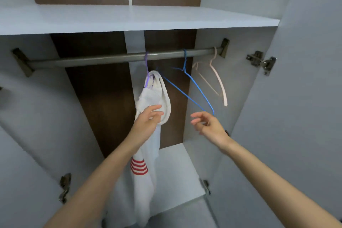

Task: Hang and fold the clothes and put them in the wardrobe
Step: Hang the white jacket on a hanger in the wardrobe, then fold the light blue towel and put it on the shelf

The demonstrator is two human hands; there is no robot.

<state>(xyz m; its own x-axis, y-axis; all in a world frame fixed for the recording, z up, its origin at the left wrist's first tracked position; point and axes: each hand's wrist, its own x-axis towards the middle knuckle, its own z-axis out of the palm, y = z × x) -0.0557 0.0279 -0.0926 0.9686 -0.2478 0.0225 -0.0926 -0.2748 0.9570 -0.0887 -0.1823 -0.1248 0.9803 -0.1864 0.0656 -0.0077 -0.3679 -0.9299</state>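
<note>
Two hands at the wardrobe rail.
Left hand lies straight-fingered on a white garment hung on a purple hanger; right hand, fingers apart, empty, beside a blue hanger.

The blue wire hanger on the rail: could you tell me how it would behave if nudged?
The blue wire hanger looks thin, so probably light and springy. Hung only by its hook on the rail, it would likely swing.

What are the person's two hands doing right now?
Left hand: open, fingers resting on the white red-striped cloth garment.
Right hand: open, holding nothing, beside the blue wire hanger.
</note>
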